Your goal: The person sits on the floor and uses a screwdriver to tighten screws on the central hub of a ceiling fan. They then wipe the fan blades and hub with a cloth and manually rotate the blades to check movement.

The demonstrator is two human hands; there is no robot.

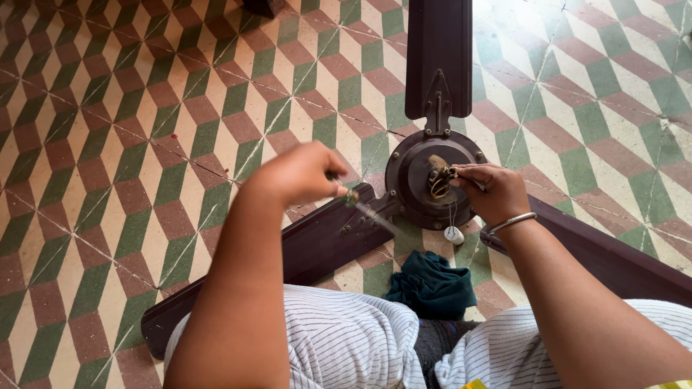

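Note:
A dark brown ceiling fan lies on the tiled floor, its round motor hub (414, 184) in front of me and three blades spreading out. My left hand (303, 173) is closed on a thin tool (364, 209), blurred, whose tip points toward the hub. My right hand (490, 191) rests on the hub's right side and pinches a bundle of wires (440, 180) at its centre. A small white part (453, 234) hangs on a wire below the hub.
One blade (438, 50) runs away from me, another (288, 263) to my lower left, a third (613, 259) to the right. A dark teal cloth (431, 287) lies between my knees. The floor has green, maroon and cream tiles (130, 144).

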